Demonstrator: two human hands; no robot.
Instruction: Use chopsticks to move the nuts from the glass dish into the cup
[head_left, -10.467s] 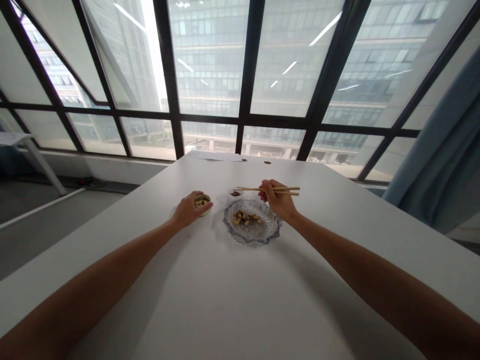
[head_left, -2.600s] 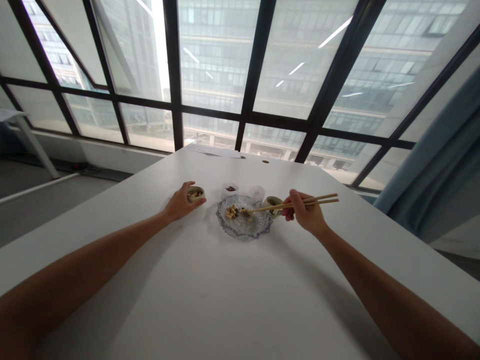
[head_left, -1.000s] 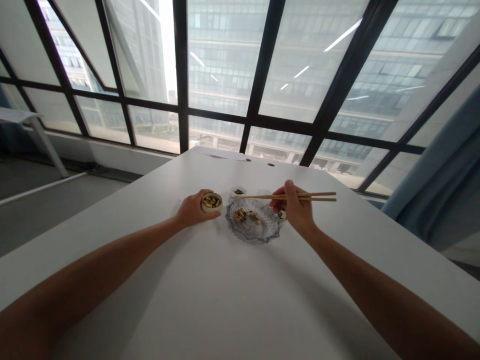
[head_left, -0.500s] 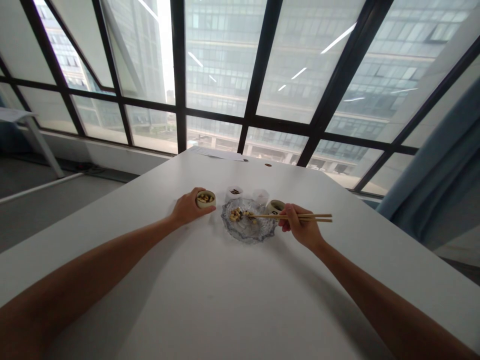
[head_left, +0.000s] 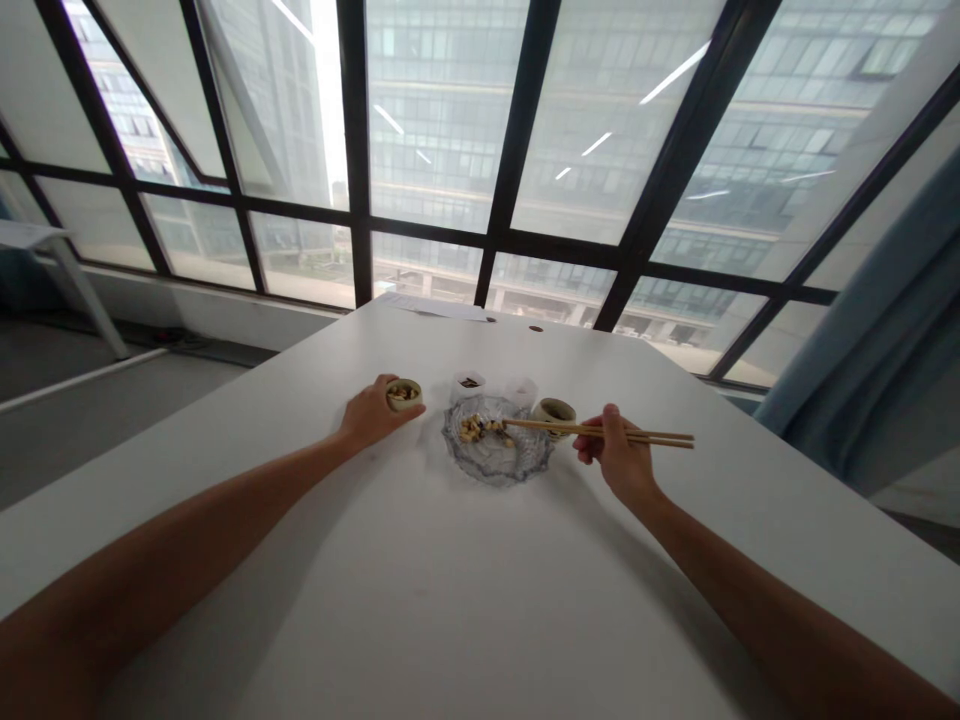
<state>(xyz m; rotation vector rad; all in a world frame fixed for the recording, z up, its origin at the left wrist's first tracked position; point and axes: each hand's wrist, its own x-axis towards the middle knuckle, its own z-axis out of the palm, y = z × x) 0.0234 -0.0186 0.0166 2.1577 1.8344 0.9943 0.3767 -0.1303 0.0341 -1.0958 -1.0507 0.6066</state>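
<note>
My left hand (head_left: 375, 412) is wrapped round a small pale-green cup (head_left: 406, 404) that holds yellowish pieces. In my right hand (head_left: 619, 455) is a pair of wooden chopsticks (head_left: 660, 438), their tips over the clear glass plate (head_left: 480, 470). On that plate lies a small heap of yellowish and dark bits (head_left: 472, 430), too small to name surely. Whether the tips pinch a dark bit cannot be made out. A second greenish cup (head_left: 556, 410) stands at the plate's right rim, partly behind the chopsticks.
Behind the plate stand a small white container (head_left: 469, 384) with dark pieces and another whitish container (head_left: 521, 390). White paper (head_left: 439, 308) lies at the table's far end, near two small dark round spots. Windows rise beyond the white table (head_left: 420, 600); a blue curtain (head_left: 862, 350) hangs right.
My right hand has moved right with the chopsticks, drawing their tips slightly right and up. My left hand and its cup have shifted a little left.
</note>
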